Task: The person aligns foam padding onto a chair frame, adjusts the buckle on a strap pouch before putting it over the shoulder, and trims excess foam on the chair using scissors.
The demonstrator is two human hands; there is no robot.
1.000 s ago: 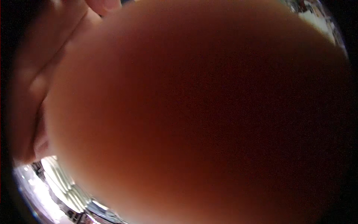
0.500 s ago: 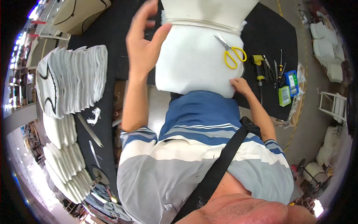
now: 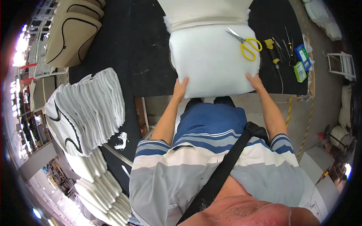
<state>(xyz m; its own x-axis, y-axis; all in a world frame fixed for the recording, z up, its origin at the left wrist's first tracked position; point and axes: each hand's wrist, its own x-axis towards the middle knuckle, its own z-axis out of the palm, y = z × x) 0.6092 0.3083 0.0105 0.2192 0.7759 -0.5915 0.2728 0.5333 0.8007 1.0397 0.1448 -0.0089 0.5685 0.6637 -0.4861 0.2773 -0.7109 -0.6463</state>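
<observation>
At the near edge of the desk [image 3: 147, 41]: a white cushion [image 3: 215, 66] lies flat, its near end slightly over the edge, between the two hands.
Left hand: the left hand [image 3: 180, 87] is clamped on the cushion's near left corner, thumb on top, the other fingers hidden from view.
Right hand: the right hand [image 3: 254, 81] is clamped on the near right corner in the same way, well apart from the left.
On the cushion: scissors [image 3: 243, 40] with yellow handles rest toward the far right, blades slightly parted and pointing far left.
Far end of the cushion: a cream panel [image 3: 205, 9] with a raised seam borders it, white fluffy padding showing at both sides.
Right of the cushion: a yellow-and-black tool [image 3: 269, 44] with a cord lies near a cluster of slim dark tools [image 3: 285, 49]; just beyond them sit a blue box [image 3: 302, 56] and a green box [image 3: 300, 71].
Left side: white padded pieces [image 3: 94, 101] stand in a packed row, the nearest-left one trimmed in black; near them lie a bundle of white cord [image 3: 121, 140] and more white pads [image 3: 100, 192].
Far left: beige covers [image 3: 73, 37] with black piping overlap one another.
Floor, right: a white metal frame [image 3: 341, 66] stands well apart from the desk.
</observation>
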